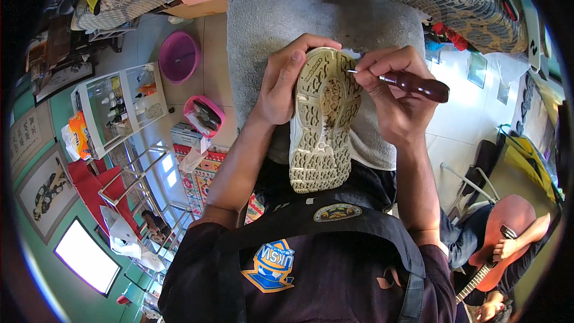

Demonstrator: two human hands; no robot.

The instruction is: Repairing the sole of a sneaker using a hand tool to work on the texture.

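A shoe (317,143) lies sole up over my lap, its pale yellowish tread facing me and its toe end pointing away. The middle of the sole has a worn, brownish recess. My left hand (284,78) is wrapped round the left side of the shoe near its far end. My right hand (399,98) grips an awl (418,85) by its glossy dark red-brown handle. The awl's thin metal shaft points left, and its tip is at the sole near the far right edge. Whether the tip has gone into the sole, I cannot tell.
A grey towel (260,24) covers the surface beneath the shoe. To the left on the floor are a pink basin (179,57) and a smaller pink tub (220,121) with dark items. A person with a guitar (505,227) sits at the lower right.
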